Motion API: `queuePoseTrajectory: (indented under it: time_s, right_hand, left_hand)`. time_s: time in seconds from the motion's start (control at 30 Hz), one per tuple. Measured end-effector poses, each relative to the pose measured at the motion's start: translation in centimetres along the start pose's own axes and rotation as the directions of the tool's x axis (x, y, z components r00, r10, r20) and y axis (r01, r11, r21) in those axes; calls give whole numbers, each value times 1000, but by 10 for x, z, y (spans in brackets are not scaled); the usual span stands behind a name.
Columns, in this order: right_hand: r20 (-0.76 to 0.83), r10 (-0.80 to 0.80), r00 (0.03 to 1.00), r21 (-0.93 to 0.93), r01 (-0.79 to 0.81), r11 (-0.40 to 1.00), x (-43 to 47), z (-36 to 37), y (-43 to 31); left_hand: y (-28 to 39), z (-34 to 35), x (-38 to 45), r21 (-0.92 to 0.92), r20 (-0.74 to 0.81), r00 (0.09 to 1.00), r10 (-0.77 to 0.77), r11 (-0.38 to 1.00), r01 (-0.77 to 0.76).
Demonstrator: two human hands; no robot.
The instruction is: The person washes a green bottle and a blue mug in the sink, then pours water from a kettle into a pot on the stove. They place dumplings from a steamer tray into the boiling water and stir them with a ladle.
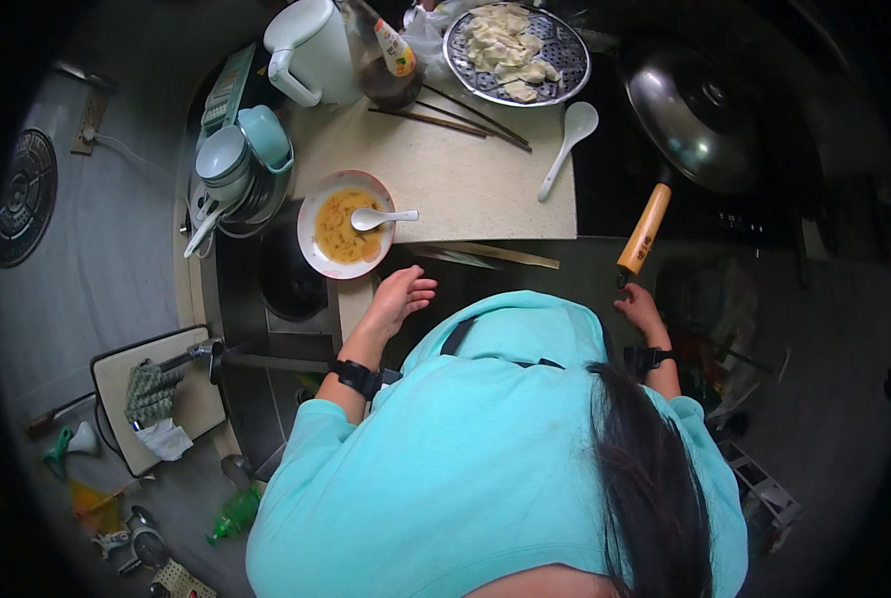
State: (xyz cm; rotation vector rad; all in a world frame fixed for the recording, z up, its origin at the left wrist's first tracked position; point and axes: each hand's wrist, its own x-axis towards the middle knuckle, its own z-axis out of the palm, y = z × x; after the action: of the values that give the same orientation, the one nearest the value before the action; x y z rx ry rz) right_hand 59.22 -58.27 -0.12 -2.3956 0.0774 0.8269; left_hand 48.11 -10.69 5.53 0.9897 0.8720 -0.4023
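Note:
My left hand (401,300) is held with fingers apart just below a white bowl (312,258), holding nothing. The bowl has a reddish rim and contains orange-brown liquid; a white spoon (386,217) rests in it. It sits at the counter's left corner, beside the sink. My right hand (640,308) is just below the end of the wooden handle (646,228) of a lidded wok (688,112); whether they touch is unclear. A white ladle-like spoon (565,146) lies at the counter's right edge. Dark chopsticks (460,123) lie behind the bowl. A perforated metal tray (574,75) holds several pale dumplings (501,41).
A white jug (315,56) and a sauce bottle (386,71) stand at the counter's back. Stacked light-blue bowls (223,161) and a blue cup (264,134) are left, above the metal sink (296,280). A chopping board (199,404) leans beside the faucet (206,351).

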Motion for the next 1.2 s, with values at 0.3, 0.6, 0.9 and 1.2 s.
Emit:
queuePoseTrajectory:
  time_s: [0.3,0.6,0.9,1.2]
  right_hand:
    - [-176,-169,970,-156,142,977,8,-41,0]
    - [-156,-89,984,-54,82,995,-5,-127,-30]
    - [-489,-255,834,-293,118,949,-21,-241,-112]
    - [-398,-354,846,-566,77,821,23,-324,-232]
  left_hand:
    - [-18,-53,41,-407,-325,928,181,859,-310]
    - [15,-54,65,-328,-391,905,166,894,-305]
    - [12,-17,43,-130,-364,911,194,958,-256]
    - [48,30,-13,279,-167,893,418,888,-364]
